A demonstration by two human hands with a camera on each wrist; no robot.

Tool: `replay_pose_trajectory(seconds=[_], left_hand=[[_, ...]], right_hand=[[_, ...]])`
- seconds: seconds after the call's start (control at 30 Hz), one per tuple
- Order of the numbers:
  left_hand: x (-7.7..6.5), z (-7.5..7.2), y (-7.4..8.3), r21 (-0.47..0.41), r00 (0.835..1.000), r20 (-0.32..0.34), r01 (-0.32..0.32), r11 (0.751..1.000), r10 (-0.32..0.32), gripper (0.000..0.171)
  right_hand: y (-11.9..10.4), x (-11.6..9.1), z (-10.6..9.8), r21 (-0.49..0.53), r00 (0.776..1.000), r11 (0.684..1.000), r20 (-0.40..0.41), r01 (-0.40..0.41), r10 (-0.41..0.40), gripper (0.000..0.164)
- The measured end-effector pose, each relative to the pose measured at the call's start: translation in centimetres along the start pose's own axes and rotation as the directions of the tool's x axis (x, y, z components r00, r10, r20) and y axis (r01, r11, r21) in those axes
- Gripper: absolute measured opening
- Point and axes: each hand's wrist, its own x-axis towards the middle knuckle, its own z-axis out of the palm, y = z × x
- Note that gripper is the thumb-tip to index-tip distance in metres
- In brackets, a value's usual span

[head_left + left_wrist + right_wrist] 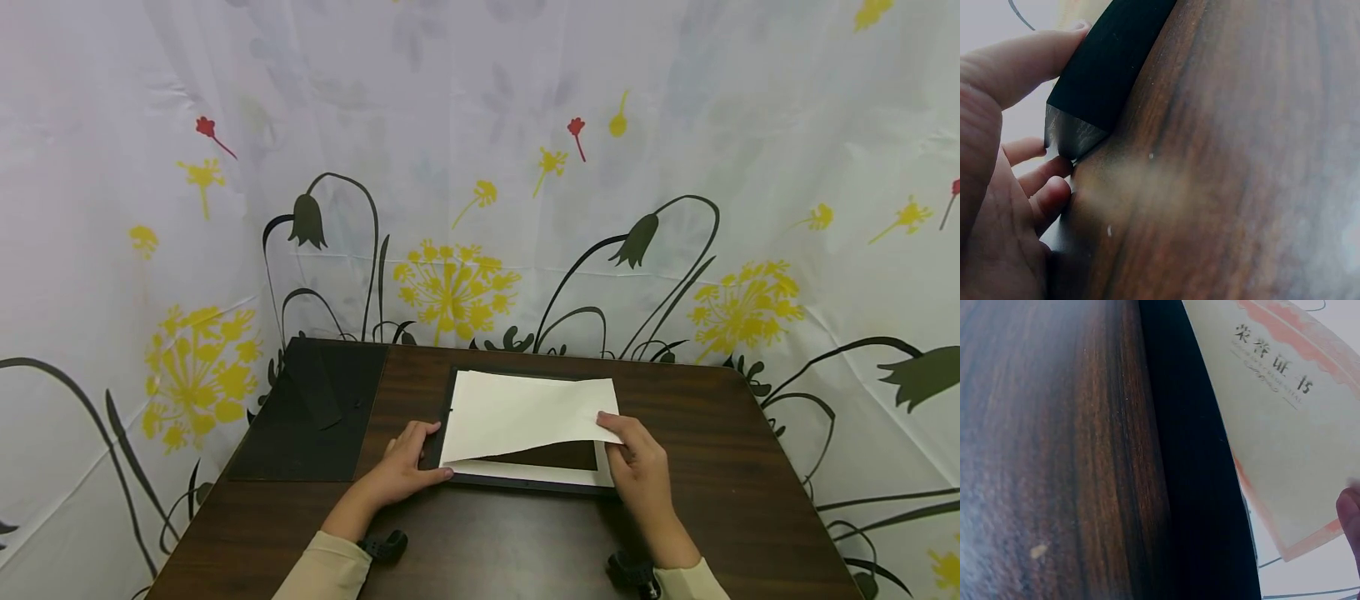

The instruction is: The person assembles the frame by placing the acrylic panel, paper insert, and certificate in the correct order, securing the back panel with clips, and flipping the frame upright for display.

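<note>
A dark picture frame (527, 486) lies on the table. A certificate (528, 412) is over it, its blank white side facing up. From below, the right wrist view shows the printed side of the certificate (1272, 425), with Chinese characters and a reddish border. My right hand (641, 467) pinches the certificate's near right corner, which is raised off the frame; the near edge bows upward. At the frame's left side, my left hand (405, 471) grips the near corner, thumb along the front and fingers at the side. The left wrist view shows that frame corner (1075, 131) between thumb and fingers.
A black backing board (300, 417) with a stand flap (321, 396) lies on the left part of the brown wooden table (720, 467). Behind the table hangs a white floral curtain (450, 125). Both wrists carry black bands (385, 546).
</note>
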Motion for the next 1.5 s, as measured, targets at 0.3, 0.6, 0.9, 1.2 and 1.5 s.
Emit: replay_pose_trajectory(seconds=[0.3,0.6,0.9,1.2,1.5], left_hand=[[0.2,-0.1,0.1,0.059,0.999,-0.02,-0.036,0.998,0.037,0.092],[0.1,-0.2,0.1,0.026,1.0,-0.005,-0.013,1.0,0.013,0.09],[0.2,-0.1,0.2,0.006,1.0,0.008,0.005,1.0,-0.005,0.085],[0.1,-0.1,0.2,0.001,1.0,0.002,0.001,1.0,-0.001,0.085],[0.1,0.0,0.0,0.003,1.0,0.004,-0.003,1.0,0.003,0.085]], right_hand=[[0.2,-0.4,0.1,0.118,0.972,0.973,0.152,-0.197,0.178,0.058],[0.2,-0.7,0.0,0.239,0.929,0.905,0.21,-0.351,0.305,0.04],[-1.9,0.3,-0.5,0.289,0.806,0.753,0.226,-0.591,0.546,0.05],[-0.7,0.2,-0.1,0.257,0.612,0.557,0.259,-0.789,0.748,0.045],[1.1,-0.4,-0.4,0.049,0.643,0.66,0.289,-0.75,0.709,0.032]])
